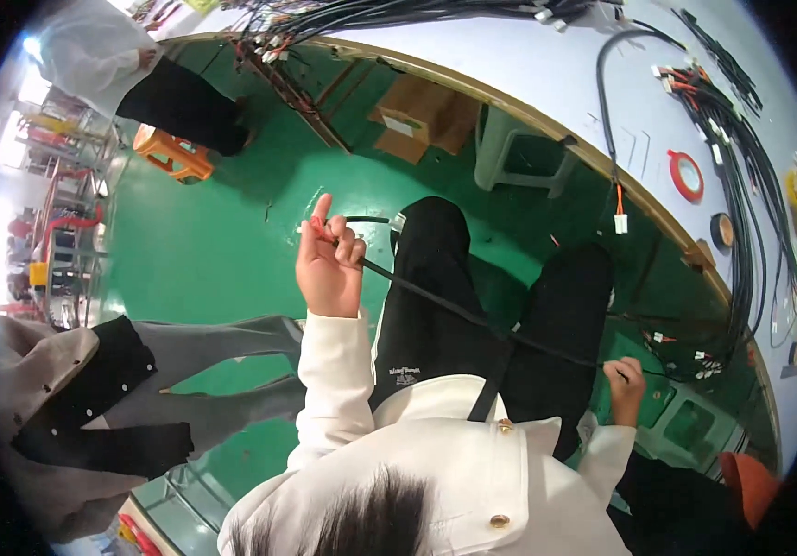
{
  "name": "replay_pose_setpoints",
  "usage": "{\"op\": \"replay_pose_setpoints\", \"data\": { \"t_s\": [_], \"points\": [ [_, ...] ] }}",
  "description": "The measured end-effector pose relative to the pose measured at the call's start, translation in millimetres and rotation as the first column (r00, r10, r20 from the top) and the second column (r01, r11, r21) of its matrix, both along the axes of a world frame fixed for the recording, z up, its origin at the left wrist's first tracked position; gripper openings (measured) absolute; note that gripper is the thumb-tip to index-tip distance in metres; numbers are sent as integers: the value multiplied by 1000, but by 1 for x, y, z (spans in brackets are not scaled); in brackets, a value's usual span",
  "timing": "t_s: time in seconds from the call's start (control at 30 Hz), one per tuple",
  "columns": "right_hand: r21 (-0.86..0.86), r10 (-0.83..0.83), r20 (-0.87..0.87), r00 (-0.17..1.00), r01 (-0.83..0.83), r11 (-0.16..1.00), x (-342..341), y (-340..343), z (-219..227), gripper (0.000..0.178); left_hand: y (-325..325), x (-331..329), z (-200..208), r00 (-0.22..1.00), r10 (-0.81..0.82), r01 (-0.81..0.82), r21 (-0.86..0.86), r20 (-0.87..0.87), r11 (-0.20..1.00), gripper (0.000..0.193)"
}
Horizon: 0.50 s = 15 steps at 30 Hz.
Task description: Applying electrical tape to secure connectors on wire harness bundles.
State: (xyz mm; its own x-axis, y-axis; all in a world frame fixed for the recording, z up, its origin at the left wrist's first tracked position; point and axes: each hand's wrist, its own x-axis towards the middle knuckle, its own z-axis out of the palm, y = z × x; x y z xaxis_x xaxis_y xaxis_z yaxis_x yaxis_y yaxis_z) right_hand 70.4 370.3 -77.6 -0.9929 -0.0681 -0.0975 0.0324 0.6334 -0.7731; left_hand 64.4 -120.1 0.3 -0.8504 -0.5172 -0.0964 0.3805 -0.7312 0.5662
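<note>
Black cable (473, 320): near end hidden inside right hand (625, 389). Connector at left hand (329, 264) too small to identify. Seated neighbour (74, 408) cut off at left rim. Workbench harness wires (741, 185) indistinct.

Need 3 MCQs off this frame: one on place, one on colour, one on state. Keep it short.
1. Where is the red tape roll?
A. on the white table
B. on the floor
C. in the left hand

2. What colour is the floor?
A. grey
B. green
C. blue

3. How does the black cable run between the hands?
A. coiled up
B. cut in two
C. stretched straight

Answers: 1 A, the roll lies flat on the tabletop at right. 2 B, the floor around the legs is green. 3 C, the left hand and right hand each pinch it and it runs taut between them.
</note>
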Motion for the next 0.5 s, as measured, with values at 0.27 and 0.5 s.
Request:
{"op": "replay_pose_setpoints", "data": {
  "t_s": [0.27, 0.5],
  "points": [
    [-160, -152, -52, 987, 142, 977, -1, 12, -9, 16, -9, -1, -4, 996, 84, -83, 44, -19, 996, 38],
    [-137, -296, -116, 948, 280, 950, -1, 25, -17, 15, -14, 5, -2, 998, 53, -48, 121, -35, 991, 25]
  ]
}}
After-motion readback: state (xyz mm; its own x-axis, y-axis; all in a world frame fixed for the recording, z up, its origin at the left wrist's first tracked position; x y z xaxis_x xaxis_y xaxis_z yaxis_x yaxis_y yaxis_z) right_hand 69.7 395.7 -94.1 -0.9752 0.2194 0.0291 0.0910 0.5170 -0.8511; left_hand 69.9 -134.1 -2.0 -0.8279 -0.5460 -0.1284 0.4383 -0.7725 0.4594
